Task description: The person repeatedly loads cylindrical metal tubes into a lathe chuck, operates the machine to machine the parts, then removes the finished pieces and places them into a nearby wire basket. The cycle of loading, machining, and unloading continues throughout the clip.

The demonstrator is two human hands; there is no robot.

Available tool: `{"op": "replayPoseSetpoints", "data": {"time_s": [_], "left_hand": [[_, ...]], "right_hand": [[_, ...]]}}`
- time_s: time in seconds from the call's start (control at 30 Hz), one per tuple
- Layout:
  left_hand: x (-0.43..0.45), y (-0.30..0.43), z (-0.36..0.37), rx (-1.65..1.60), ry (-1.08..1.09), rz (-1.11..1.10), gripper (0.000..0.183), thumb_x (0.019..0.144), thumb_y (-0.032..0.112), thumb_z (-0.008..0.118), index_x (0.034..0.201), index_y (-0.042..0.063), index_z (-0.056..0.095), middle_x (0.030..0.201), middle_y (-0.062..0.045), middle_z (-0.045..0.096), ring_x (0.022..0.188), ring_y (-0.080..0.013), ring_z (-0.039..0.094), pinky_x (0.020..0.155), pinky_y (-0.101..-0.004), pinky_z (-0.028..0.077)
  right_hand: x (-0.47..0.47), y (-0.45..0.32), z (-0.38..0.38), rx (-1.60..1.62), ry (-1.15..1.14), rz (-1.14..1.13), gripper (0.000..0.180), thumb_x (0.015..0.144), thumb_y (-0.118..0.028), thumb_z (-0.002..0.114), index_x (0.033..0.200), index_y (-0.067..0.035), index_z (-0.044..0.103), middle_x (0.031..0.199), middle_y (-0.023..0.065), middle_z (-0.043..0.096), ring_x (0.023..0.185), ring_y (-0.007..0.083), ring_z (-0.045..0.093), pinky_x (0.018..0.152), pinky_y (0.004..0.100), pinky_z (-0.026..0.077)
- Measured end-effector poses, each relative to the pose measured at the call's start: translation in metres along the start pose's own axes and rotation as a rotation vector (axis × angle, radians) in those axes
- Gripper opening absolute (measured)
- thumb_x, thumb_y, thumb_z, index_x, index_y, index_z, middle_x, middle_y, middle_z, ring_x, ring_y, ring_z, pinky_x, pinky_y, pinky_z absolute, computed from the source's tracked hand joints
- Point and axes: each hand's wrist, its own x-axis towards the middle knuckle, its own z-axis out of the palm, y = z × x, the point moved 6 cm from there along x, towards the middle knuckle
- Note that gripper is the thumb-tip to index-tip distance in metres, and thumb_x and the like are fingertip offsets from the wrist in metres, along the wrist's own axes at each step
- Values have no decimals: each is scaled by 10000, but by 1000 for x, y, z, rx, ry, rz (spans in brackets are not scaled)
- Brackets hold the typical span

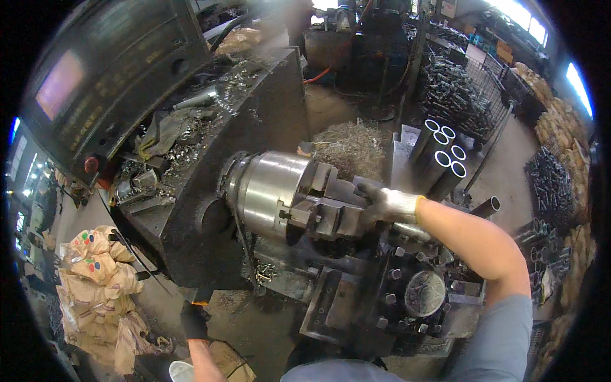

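A lathe's steel three-jaw chuck point(274, 191) points right from the dark headstock point(200, 238). My right hand point(394, 205), in a white knit glove with dark, dirty fingers, is at the outer ends of the stepped chuck jaws point(336, 219). Its fingers blur there, and whatever they may hold is hidden. Below the headstock, at lower left, is my left hand point(194, 320) in a black glove. It is against a dark part with an orange edge point(200, 302); its grip is unclear. Under my right arm sits the square tool post point(425, 293) with several clamping bolts.
Metal chips and a grey rag point(164, 133) litter the headstock top. Curled swarf point(351, 145) heaps behind the chuck. Several tubes point(441, 157) stand on end beyond my right hand. Paper sacks point(98, 281) are stacked at left. A mesh bin point(458, 95) holds many metal pieces.
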Motion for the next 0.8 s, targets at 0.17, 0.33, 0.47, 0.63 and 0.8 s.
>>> {"op": "replayPoseSetpoints", "data": {"time_s": [0.17,0.33,0.47,0.63,0.8], "left_hand": [[-20,9,9,-76,261,-41,363,1084,421,578,1176,82,669,868,-68,644,659,-194,615,590,-357,518],[-104,164,52,406,619,839,583,1026,361,728,1403,-62,586,1369,-185,658,1248,-301,644,1114,-444,488],[-134,338,136,784,537,1401,401,991,256,711,1310,18,661,1174,-229,715,1075,-444,679,937,-503,528],[-17,465,223,1218,553,1066,712,1027,352,582,1668,191,318,1213,-218,749,1032,-452,741,896,-570,566],[57,491,236,1443,467,835,838,1001,363,580,1731,319,172,1331,-232,728,1155,-447,731,933,-570,563]], "right_hand": [[-61,45,-9,-773,-21,199,589,782,-371,816,1263,-52,701,1124,223,783,1053,374,771,880,486,615],[-105,109,-15,-937,48,235,435,706,-324,807,1055,-66,783,978,224,790,932,406,777,829,482,629],[-166,106,-56,-505,559,271,645,775,-356,839,1350,-119,671,1145,224,772,1064,405,751,916,476,603],[-249,57,-67,-285,1085,226,534,802,-269,859,1276,-75,713,1135,194,794,1036,342,778,909,442,604],[-357,7,-52,51,1362,24,284,823,-111,835,1076,-2,765,974,122,813,949,239,780,915,376,598]]}}
